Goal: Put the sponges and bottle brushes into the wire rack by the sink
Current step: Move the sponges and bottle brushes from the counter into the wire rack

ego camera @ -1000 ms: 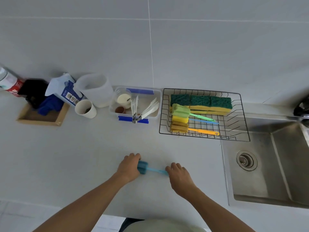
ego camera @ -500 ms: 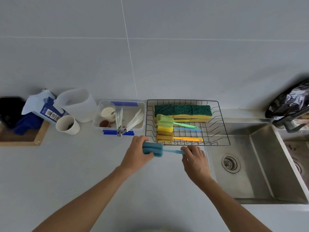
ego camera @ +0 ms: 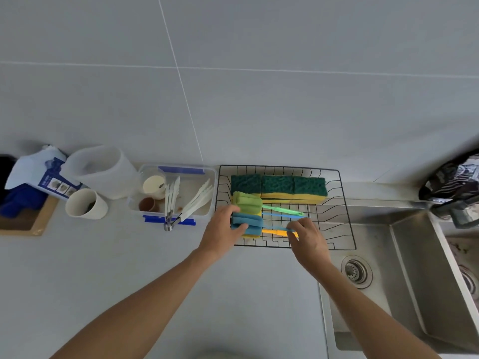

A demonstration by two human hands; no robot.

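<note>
Over the wire rack, the blue brush lies level, handle rightward.

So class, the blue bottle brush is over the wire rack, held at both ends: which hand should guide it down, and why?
Probably the left hand: it grips the blue bottle brush by its bulky sponge head, over the wire rack; the right hand only pinches the thin handle.

Wire rack sits on counter between plastic tub on left and sink on right. Sponges line rack's back; brushes lie in front of them.
</note>
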